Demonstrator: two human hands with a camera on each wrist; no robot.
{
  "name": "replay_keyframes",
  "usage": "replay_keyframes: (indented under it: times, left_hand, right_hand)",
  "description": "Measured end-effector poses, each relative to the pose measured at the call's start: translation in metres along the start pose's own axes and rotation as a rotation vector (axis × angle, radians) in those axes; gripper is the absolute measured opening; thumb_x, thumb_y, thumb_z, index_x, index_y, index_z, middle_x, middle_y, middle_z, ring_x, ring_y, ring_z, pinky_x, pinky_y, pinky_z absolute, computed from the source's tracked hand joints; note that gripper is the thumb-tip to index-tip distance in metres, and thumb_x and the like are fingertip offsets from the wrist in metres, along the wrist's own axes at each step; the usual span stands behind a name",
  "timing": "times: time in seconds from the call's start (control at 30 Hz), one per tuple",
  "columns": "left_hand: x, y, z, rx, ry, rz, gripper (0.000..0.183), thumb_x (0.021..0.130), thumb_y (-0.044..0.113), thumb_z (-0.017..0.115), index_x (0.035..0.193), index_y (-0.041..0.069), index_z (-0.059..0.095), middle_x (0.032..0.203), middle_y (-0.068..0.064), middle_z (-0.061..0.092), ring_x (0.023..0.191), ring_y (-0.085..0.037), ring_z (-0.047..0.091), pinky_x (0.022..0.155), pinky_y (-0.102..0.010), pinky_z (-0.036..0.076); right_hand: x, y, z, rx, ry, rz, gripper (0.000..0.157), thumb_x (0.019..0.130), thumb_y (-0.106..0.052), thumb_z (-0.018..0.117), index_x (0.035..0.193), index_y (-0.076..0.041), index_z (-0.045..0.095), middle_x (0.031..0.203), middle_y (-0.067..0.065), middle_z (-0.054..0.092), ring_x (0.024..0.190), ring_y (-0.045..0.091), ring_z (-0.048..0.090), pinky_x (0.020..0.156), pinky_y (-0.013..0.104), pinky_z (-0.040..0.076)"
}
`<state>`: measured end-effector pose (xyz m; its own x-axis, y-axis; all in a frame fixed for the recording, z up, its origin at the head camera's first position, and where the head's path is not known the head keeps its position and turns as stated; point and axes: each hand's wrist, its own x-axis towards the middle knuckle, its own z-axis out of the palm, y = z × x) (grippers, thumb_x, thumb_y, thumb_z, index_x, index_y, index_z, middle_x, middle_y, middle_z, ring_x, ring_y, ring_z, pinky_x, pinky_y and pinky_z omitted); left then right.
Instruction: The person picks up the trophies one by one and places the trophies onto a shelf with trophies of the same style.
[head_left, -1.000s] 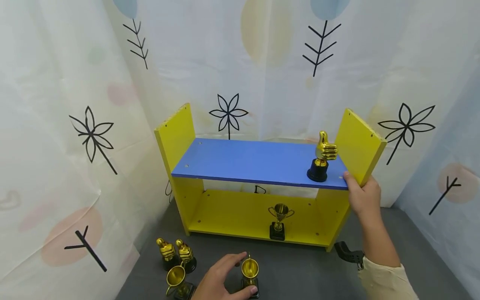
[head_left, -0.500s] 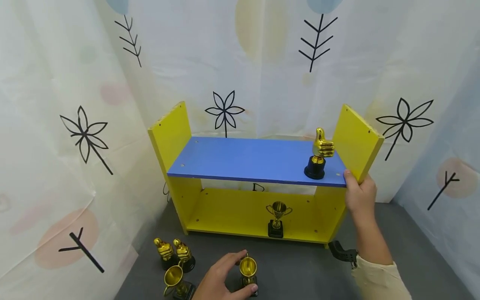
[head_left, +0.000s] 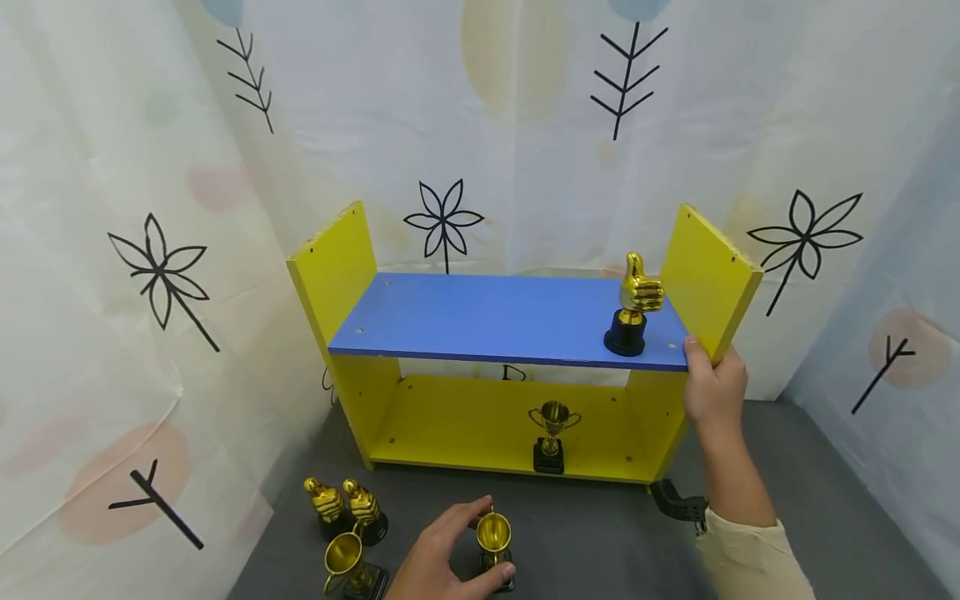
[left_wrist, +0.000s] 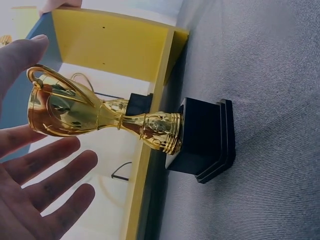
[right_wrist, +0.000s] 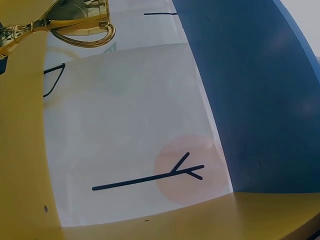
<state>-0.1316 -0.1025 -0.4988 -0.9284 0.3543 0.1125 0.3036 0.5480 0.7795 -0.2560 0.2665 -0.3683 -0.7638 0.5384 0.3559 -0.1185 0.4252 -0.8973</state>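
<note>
My left hand (head_left: 448,557) is around a gold trophy cup (head_left: 493,533) that stands upright on its black base on the grey surface. In the left wrist view, the thumb is apart from the gold cup (left_wrist: 65,107) on one side, and loosely extended fingers (left_wrist: 55,160) lie on the other. My right hand (head_left: 716,390) grips the yellow side panel (head_left: 708,279) of a shelf unit, thumb at the front edge of its blue board (head_left: 480,317). A gold thumbs-up trophy (head_left: 633,308) stands at that board's right end. Another two-handled trophy cup (head_left: 552,433) stands on the yellow lower board.
Left of my left hand stand two thumbs-up trophies (head_left: 326,504) and another gold trophy cup (head_left: 347,558), close together. A patterned white curtain (head_left: 540,150) hangs behind and beside the shelf unit. A black strap (head_left: 675,502) shows at my right forearm.
The head view has shifted slightly, moving the whole scene a little leftward. Both hands keep their places at the cup and the shelf panel, and the trophies stand as before.
</note>
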Motion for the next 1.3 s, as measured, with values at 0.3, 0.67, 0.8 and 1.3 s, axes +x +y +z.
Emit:
replay_keyframes:
  times: [0.3, 0.67, 0.8, 1.3]
  left_hand:
    - [0.006, -0.006, 0.002, -0.078, -0.049, -0.007, 0.085, 0.094, 0.065, 0.072, 0.165, 0.033, 0.037, 0.156, -0.008, 0.057, 0.132, -0.029, 0.064, 0.100, -0.053, 0.059]
    - [0.007, -0.012, 0.008, -0.073, -0.056, 0.058, 0.081, 0.094, 0.064, 0.073, 0.163, 0.039, 0.038, 0.157, -0.002, 0.054, 0.130, -0.024, 0.062, 0.097, -0.051, 0.061]
    - [0.007, -0.011, 0.005, -0.115, -0.082, 0.067, 0.082, 0.096, 0.056, 0.075, 0.165, 0.041, 0.032, 0.161, -0.003, 0.050, 0.132, -0.024, 0.060, 0.099, -0.052, 0.059]
    - [0.011, -0.018, 0.002, -0.236, -0.167, 0.114, 0.075, 0.100, 0.025, 0.073, 0.164, 0.037, 0.036, 0.160, -0.005, 0.049, 0.134, -0.013, 0.057, 0.105, -0.043, 0.054]
  right_hand:
    - [0.001, -0.002, 0.000, 0.010, 0.001, -0.005, 0.040, 0.109, -0.040, 0.048, 0.111, -0.003, 0.062, 0.097, 0.006, 0.062, 0.077, 0.009, 0.056, 0.067, 0.020, 0.044]
    - [0.001, -0.002, 0.000, 0.018, -0.008, 0.010, 0.039, 0.109, -0.040, 0.048, 0.114, -0.004, 0.063, 0.100, 0.005, 0.062, 0.080, 0.007, 0.056, 0.070, 0.023, 0.044]
    - [0.001, -0.003, -0.001, 0.028, -0.015, 0.017, 0.039, 0.110, -0.039, 0.047, 0.117, -0.004, 0.062, 0.105, 0.006, 0.063, 0.082, 0.006, 0.056, 0.073, 0.022, 0.044]
    - [-0.002, -0.001, 0.000, 0.049, -0.012, 0.033, 0.034, 0.110, -0.039, 0.048, 0.111, -0.009, 0.061, 0.097, -0.003, 0.060, 0.082, 0.009, 0.057, 0.073, 0.022, 0.044]
